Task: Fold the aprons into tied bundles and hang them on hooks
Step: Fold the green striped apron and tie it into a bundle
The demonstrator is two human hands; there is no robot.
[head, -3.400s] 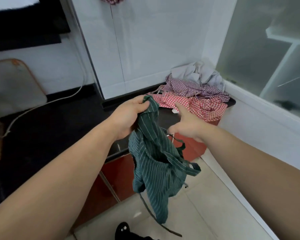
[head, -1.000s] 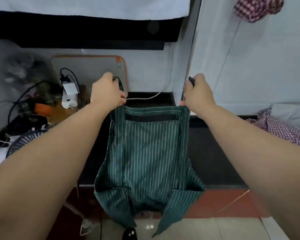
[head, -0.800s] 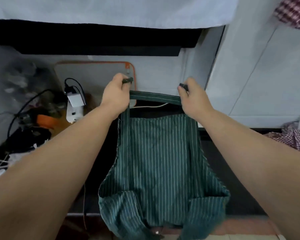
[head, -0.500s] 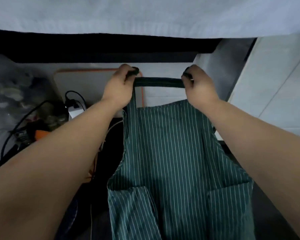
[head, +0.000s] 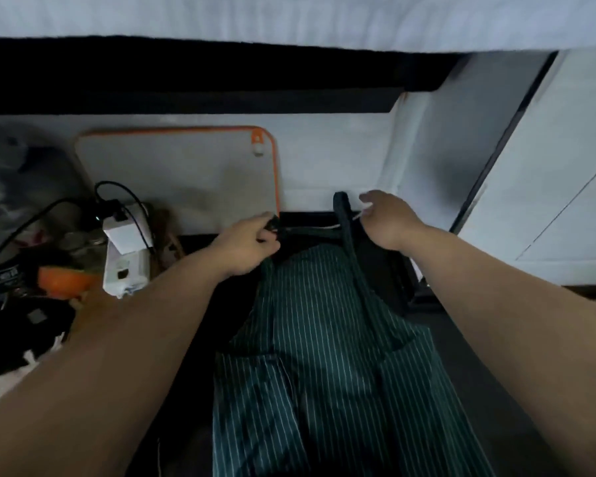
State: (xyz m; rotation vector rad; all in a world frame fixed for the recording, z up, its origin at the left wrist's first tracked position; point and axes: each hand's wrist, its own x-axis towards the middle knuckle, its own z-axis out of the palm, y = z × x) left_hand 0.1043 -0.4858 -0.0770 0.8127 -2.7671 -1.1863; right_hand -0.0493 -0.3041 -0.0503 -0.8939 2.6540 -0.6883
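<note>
A dark green apron (head: 324, 339) with thin white stripes lies spread lengthwise on the black counter (head: 496, 390), bib end away from me. My left hand (head: 248, 246) grips the left end of its dark neck strap at the bib's top corner. The strap's right part (head: 341, 208) stands up in a loop just left of my right hand (head: 389, 218), which hovers over the bib's right corner with fingers relaxed and spread. No hooks are in view.
A grey cutting board with an orange rim (head: 186, 173) leans on the back wall. A white power strip with chargers and cables (head: 124, 249) and an orange item (head: 62, 280) crowd the left. A white panel (head: 547, 201) stands at right.
Both hands have come down from holding the apron up by its strap; the apron now lies on the counter. My right hand has loosened its hold on the strap.
</note>
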